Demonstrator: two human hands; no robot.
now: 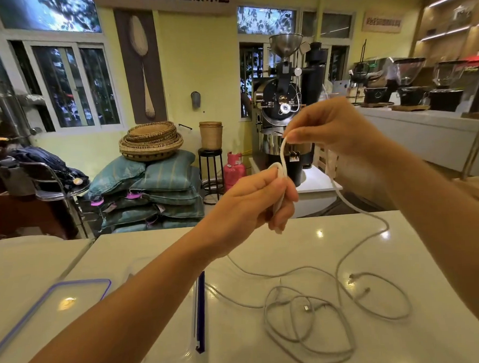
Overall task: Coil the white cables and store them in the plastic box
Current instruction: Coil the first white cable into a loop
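Both hands are raised above the table (431, 254), close together. The left hand (250, 205) has its fingers curled around a small bundle of white cable (282, 154), with a loop showing at the top of the fist. Just above it and to its right, the right hand (335, 129) pinches the same cable between thumb and fingertips, and a short stretch runs down from that pinch into the left fist. Below the right hand the cable drops to the table and joins the loose cables (309, 324) lying in open loops under both hands. Under the left forearm sits the clear plastic box (199, 308) with a blue edge, partly hidden. Its lid (80, 282) lies flat further left.
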